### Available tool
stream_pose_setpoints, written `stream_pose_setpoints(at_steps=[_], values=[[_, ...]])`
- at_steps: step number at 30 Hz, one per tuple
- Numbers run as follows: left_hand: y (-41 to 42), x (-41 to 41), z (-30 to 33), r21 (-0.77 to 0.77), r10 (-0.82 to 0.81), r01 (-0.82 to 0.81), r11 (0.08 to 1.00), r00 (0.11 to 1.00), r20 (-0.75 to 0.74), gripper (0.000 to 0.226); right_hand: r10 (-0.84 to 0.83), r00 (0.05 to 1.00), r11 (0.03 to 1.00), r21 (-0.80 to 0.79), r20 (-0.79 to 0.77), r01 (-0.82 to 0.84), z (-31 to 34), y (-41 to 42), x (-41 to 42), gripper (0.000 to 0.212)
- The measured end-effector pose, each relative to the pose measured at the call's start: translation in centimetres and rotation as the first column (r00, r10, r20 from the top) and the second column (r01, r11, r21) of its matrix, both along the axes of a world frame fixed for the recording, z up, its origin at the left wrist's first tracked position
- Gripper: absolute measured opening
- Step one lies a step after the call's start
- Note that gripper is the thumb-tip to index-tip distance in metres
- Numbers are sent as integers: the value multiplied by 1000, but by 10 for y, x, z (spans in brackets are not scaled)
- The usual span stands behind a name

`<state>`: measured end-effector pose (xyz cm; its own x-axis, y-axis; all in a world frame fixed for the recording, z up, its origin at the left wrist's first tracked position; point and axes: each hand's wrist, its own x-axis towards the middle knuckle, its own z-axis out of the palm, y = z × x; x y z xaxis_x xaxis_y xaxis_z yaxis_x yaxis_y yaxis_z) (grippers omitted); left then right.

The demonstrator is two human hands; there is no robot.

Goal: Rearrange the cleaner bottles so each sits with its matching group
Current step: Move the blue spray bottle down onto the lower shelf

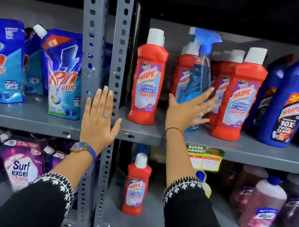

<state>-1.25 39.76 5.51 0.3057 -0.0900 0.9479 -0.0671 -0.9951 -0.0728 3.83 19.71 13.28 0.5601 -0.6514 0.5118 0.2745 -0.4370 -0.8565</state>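
**Stray spray bottle sits among red cleaners as shopper reaches in**

Grey steel shelving lined with detergents and cleaners fills the frame. Left of both hands, blue refill pouches lean along the upper shelf. The left hand lies flat and released, fingers spread, against the upright post, holding nothing. Between the hands stands a lone red bathroom cleaner bottle. The right hand is open, fingers splayed, in front of a blue trigger spray bottle that stands out of place amid a cluster of red bottles; whether the palm already touches it cannot be told. Right of that hand stand dark blue toilet cleaner bottles. Below the right wrist, another red bottle stands alone on the lower shelf, apparently also misplaced.

The risk appears to lie in the crowding: the spray bottle is tall and narrow, set just beside the red bottles near the shelf edge. A loose or hurried grab could tip it, or drag a red neighbour off the lip.
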Motion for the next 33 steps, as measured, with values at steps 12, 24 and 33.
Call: stream_pose_setpoints(at_steps=[12, 24, 33], values=[[-1, -1, -1, -9, -38, 38, 999, 999, 35, 75, 83, 996, 996, -22, -35, -83, -6, 8, -13, 113], [-1, -2, 0, -12, -25, 25, 1000, 1000, 12, 73, 449, 888, 893, -92, 98, -441, -20, 13, -84, 105], [-2, -4, 2, -28, -66, 67, 997, 997, 30, 71, 626, 765, 779, -83, 149, -622, -100, 21, -139, 103]])
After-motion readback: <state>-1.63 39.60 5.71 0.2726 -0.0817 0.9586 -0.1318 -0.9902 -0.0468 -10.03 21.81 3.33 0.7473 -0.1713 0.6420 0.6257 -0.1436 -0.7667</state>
